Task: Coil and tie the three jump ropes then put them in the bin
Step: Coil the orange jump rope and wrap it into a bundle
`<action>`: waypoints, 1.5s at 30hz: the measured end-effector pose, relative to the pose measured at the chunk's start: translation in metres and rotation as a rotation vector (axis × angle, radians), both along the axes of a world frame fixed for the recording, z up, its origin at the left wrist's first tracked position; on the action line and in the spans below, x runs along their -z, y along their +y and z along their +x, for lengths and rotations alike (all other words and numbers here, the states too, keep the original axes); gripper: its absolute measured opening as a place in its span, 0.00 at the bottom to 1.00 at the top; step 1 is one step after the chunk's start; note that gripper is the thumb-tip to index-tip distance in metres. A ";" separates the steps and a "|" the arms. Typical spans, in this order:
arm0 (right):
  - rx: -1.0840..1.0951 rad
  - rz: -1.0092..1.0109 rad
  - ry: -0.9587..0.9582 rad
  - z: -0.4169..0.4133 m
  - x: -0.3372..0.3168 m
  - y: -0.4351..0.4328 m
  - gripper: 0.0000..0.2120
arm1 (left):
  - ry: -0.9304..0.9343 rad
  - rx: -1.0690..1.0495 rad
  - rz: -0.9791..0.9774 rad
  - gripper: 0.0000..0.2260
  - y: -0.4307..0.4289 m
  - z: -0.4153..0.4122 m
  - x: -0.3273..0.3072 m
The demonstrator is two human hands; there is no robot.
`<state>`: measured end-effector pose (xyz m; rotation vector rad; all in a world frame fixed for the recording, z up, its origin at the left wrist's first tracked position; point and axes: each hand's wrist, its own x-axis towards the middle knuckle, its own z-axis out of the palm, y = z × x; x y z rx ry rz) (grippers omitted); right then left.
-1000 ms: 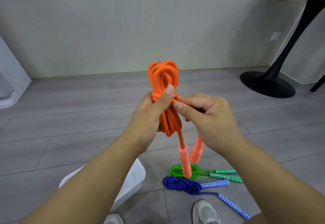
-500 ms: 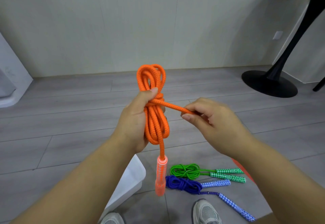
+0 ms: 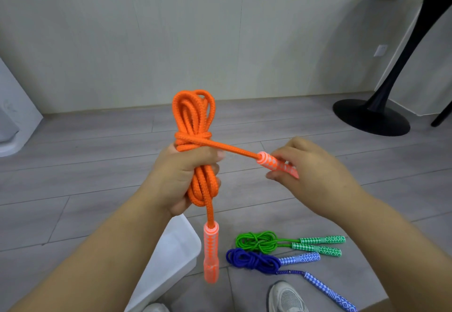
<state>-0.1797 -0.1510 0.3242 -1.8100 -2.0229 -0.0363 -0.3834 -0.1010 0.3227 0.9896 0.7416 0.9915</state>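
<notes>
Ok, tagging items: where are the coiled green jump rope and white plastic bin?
Coiled green jump rope (image 3: 256,242): head view, on its coil.
White plastic bin (image 3: 176,255): head view, on its visible wall.

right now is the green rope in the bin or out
Out. The green rope lies coiled on the floor beside the blue rope, right of the white bin.

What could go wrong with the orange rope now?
The tie may slip: the right hand holds one handle out sideways from the wrap around the orange rope. If the left hand loosens, the loops it grips could spill apart. The other handle dangles near the bin and might swing into it.
</notes>
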 end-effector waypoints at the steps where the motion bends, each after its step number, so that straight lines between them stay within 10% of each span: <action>1: 0.020 0.015 0.021 0.002 0.000 0.000 0.13 | 0.006 -0.029 0.000 0.09 0.002 -0.003 0.001; 12: -0.013 -0.081 0.823 -0.013 -0.003 0.007 0.01 | 0.116 -0.121 -0.041 0.11 0.001 0.000 0.002; 29: -0.225 -0.327 1.283 -0.015 -0.016 -0.001 0.12 | 0.133 -0.249 -0.026 0.07 0.006 -0.001 0.000; 40: -0.148 -0.009 0.745 -0.010 -0.016 -0.001 0.04 | 0.251 -0.295 0.049 0.07 0.008 -0.002 0.005; 45: -0.137 -0.040 0.780 -0.020 -0.012 -0.002 0.07 | 0.184 -0.264 -0.005 0.07 0.008 0.003 0.007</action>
